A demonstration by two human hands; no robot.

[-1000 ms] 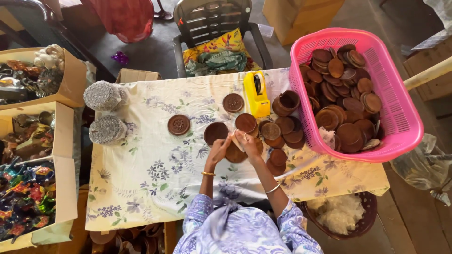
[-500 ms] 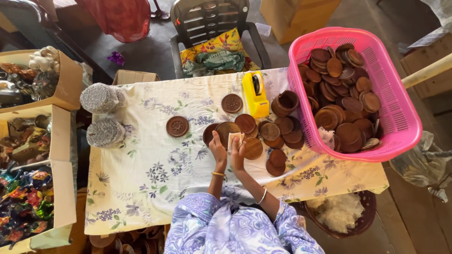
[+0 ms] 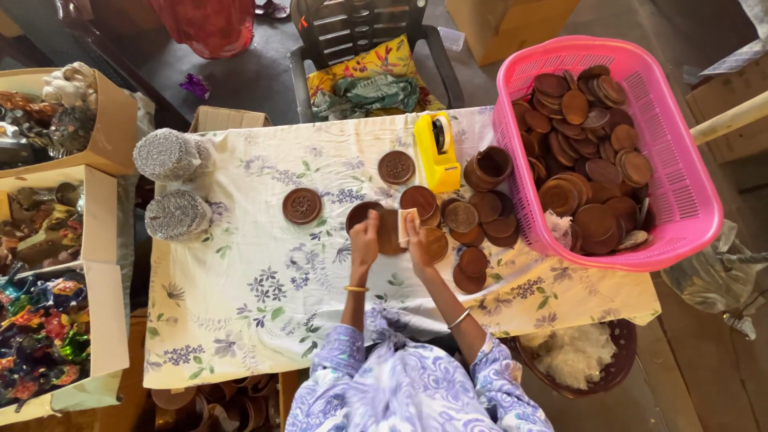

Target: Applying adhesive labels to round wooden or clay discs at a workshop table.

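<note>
1. We are holding a round brown wooden disc [image 3: 390,232] between both hands, just above the floral tablecloth [image 3: 264,296], near the middle of the table.
2. Our left hand [image 3: 366,240] is gripping the disc's left edge, fingers curled around it; a gold bangle [image 3: 356,289] is sitting on that wrist.
3. Our right hand [image 3: 416,238] is closing on the disc's right edge and is pressing a small pale rectangular piece [image 3: 406,226] against it; a silver bangle [image 3: 459,319] is circling that wrist.
4. Just beside the right hand, a cluster of plain brown discs [image 3: 472,232] is lying on the cloth, some overlapping one another.
5. Two carved round lids [image 3: 302,206] are resting apart from the cluster, one to the left of our hands and one beyond them.
6. A yellow tape dispenser [image 3: 436,150] is standing at the far edge, with a stack of small brown wooden cups [image 3: 488,167] lying tilted just to its right.
7. A pink plastic basket [image 3: 680,184] is sitting on the right end of the table, filled with more brown discs.
8. Two bundles wrapped in silvery mesh [image 3: 172,184] are lying at the left end of the cloth.
9. Cardboard boxes [image 3: 104,240] of colourful figurines are lining the left side.
10. A dark bowl of white fluff [image 3: 576,356] is sitting below the table's right corner.
</note>
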